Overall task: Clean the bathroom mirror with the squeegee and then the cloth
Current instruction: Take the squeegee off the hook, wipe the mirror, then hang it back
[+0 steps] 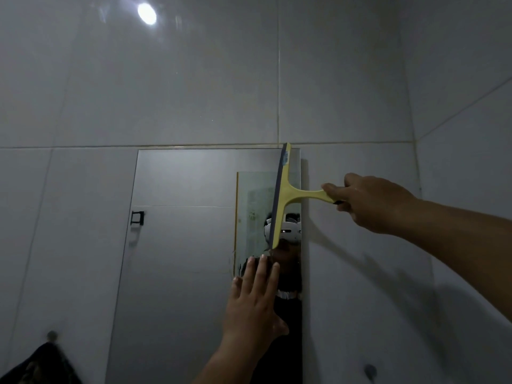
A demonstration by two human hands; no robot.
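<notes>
The tall frameless mirror (180, 245) hangs on the tiled wall. A yellow squeegee (285, 195) with a dark rubber blade stands upright against the glass near the mirror's top right corner. My right hand (365, 202) grips its handle from the right, over the wall beside the mirror. Lower down, my left hand (255, 295) lies flat on the glass with straight fingers spread upward, just below the blade's lower end. No cloth for wiping is seen in either hand.
A dark cloth (41, 364) hangs from a round wall hook (51, 335) at the bottom left. Another round hook (370, 371) sits on the wall at lower right. The corner of the tiled walls (415, 139) lies to the right.
</notes>
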